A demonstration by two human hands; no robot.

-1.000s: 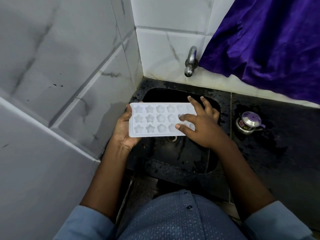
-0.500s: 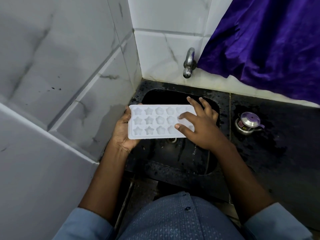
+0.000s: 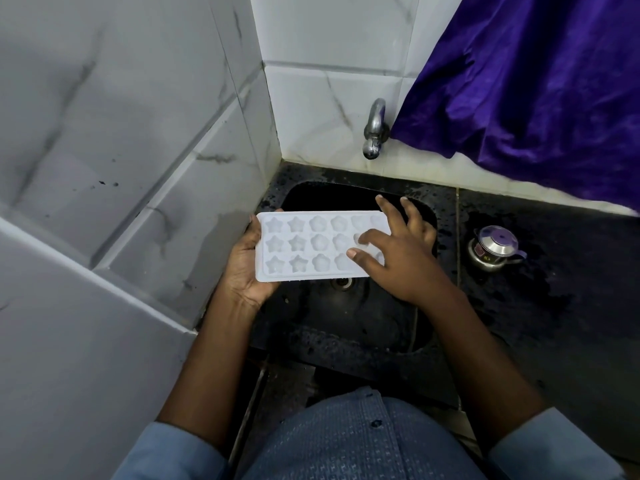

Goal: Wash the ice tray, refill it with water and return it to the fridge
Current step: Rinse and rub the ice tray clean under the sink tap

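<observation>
Holding the white plastic ice tray with star and flower moulds (image 3: 311, 247) level above the black stone sink (image 3: 363, 317), I grip its left end in my left hand (image 3: 246, 268) so anything rubbed loose falls in. My right hand (image 3: 398, 258) lies unclenched, its spread fingertips scrubbing the right-hand moulds. The steel tap (image 3: 374, 133) behind shows no water. Since a second ago the tray has stayed put and my fingers have barely shifted.

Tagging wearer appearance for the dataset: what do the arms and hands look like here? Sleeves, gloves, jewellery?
Left hand and right hand are bare: no gloves, rings or watch visible. Forearms uncovered; light blue left sleeve and right sleeve end near the elbows. Blue, finely patterned shirt.
</observation>
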